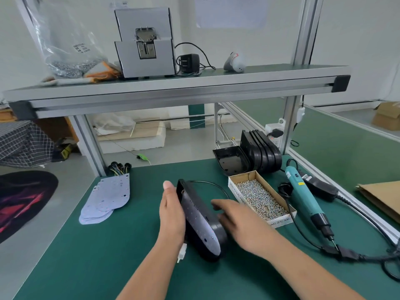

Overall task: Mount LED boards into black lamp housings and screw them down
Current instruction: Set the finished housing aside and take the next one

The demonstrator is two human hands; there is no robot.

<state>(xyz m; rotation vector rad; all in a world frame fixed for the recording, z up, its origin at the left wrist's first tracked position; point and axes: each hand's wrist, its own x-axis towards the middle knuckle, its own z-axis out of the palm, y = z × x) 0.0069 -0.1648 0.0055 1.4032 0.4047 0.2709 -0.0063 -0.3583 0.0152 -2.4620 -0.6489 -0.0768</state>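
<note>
The left hand's fingers (168, 188) are straight and pressed together, laid flat against the near side wall of the black lamp housing (220, 233), so the left hand (172, 213) props it rather than grips it. The housing stands tilted on its edge on the green table (97, 256), its long axis running from far left to near right, with the LED board (202, 221) seated in it and facing up and toward the left hand. The right hand (236, 219) is blurred on the opposite side, fingers loosely extended over the back rim; whether they hold it I cannot tell. Screwing down looks like the step ahead. For that, the screw box (237, 192) lies just right of the housing, and the electric screwdriver (303, 195) lies beyond it, both nearer the right hand.
</note>
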